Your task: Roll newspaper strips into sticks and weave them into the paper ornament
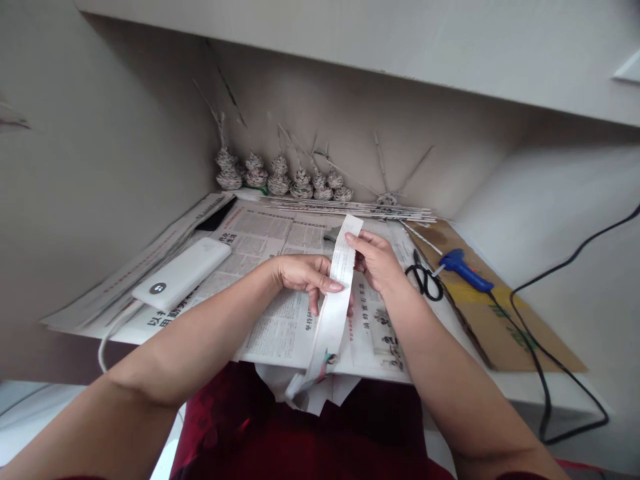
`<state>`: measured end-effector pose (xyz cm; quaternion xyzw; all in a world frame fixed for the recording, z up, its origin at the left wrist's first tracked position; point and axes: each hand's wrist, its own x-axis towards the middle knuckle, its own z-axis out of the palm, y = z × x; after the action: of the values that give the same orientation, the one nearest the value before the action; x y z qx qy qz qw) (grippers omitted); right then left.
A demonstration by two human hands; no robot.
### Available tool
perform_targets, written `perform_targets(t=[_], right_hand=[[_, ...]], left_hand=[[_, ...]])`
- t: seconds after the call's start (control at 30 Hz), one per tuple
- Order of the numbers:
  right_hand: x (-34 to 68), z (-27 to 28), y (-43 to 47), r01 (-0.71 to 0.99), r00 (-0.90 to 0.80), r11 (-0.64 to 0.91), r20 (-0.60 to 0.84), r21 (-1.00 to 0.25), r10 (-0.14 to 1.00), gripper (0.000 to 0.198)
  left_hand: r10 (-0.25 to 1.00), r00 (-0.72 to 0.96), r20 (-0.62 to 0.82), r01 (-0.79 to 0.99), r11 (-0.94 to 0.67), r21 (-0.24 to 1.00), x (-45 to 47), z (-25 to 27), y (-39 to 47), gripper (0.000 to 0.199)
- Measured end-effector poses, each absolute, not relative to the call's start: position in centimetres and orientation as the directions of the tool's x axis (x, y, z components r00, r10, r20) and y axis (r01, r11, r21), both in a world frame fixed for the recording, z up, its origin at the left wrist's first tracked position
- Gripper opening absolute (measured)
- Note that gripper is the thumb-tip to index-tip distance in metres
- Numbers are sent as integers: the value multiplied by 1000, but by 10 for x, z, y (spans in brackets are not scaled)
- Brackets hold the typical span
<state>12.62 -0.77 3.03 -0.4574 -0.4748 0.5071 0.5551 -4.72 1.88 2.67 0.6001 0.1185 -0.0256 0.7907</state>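
Observation:
A long strip of newspaper (338, 303) runs from above the table down toward my lap, with print on it and a small coloured picture near its lower end. My left hand (310, 275) pinches the strip at its middle, the thumb on top and fingers behind. Higher up, my right hand (373, 257) grips the strip near its top end, thumb in front and the other fingers hidden behind the paper. Beneath both hands lie printed newspaper sheets (273, 333) that cover the tabletop. More crumpled paper shows in my lap below the strip.
Several woven paper gourds (279, 177) line the back wall, with thin rolled paper sticks (350, 208) before them. A white power bank (183, 273) lies at left. On the right are black-handled scissors (425, 281), a blue glue gun (465, 270) with its cord, and cardboard (515, 340).

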Motion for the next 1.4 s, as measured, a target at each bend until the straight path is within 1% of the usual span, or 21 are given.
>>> perform_targets(t=[0.07,0.17,0.27,0.37,0.47,0.57,0.63,0.7,0.73,0.77,0.83,0.87,0.93,1.0,1.1,1.17,1.33,1.4], right_hand=[[125,29,-8,-100,12,71,70,-992,997,27],[123,26,-9,-30,44,140,139,-990,989,28],[122,23,-9,102,86,230,239,-968,967,28],[122,22,-9,266,99,291,326,-919,940,28],[122,22,-9,403,83,325,388,-856,918,29],[127,19,-3,518,67,377,476,-768,877,31],[134,15,3,578,93,394,538,-714,838,34],[143,7,12,667,118,373,587,-644,801,36],[148,3,16,731,110,341,596,-590,795,37],[152,-1,19,797,87,295,584,-527,807,39],[156,-9,24,893,10,221,507,-392,862,48],[157,-12,26,920,-21,201,469,-337,883,48],[156,-15,27,946,-38,167,417,-277,908,36],[154,-16,28,957,6,116,418,-265,908,30],[154,-15,29,965,72,53,456,-256,887,29],[155,-14,30,965,96,34,472,-260,876,32],[158,-14,31,952,139,11,462,-307,876,49],[159,-15,31,953,133,20,474,-303,870,50]], left_hand=[[133,964,-229,183,291,939,-48,27,20,31],[295,940,-172,82,296,952,-46,22,27,32],[421,898,-129,-6,305,952,-43,16,34,29],[501,852,-150,-40,347,937,-41,14,37,27],[576,801,-162,-107,404,908,-39,14,38,22],[672,722,-164,-197,428,882,-36,12,40,12],[722,662,-203,-200,430,880,-36,10,43,7],[765,596,-244,-188,429,884,-35,9,45,9],[781,569,-257,-188,428,884,-35,9,45,10],[793,548,-265,-194,428,883,-35,9,46,10],[799,538,-270,-202,433,878,-35,10,45,9],[795,542,-272,-200,437,877,-35,10,45,9],[785,553,-280,-187,444,876,-34,10,44,9],[776,563,-284,-181,451,874,-33,9,43,7],[764,588,-266,-193,451,871,-32,7,41,6],[753,607,-256,-190,450,873,-32,5,41,9],[723,642,-255,-135,434,891,-31,2,39,23],[725,642,-250,-143,434,890,-31,0,39,22]])
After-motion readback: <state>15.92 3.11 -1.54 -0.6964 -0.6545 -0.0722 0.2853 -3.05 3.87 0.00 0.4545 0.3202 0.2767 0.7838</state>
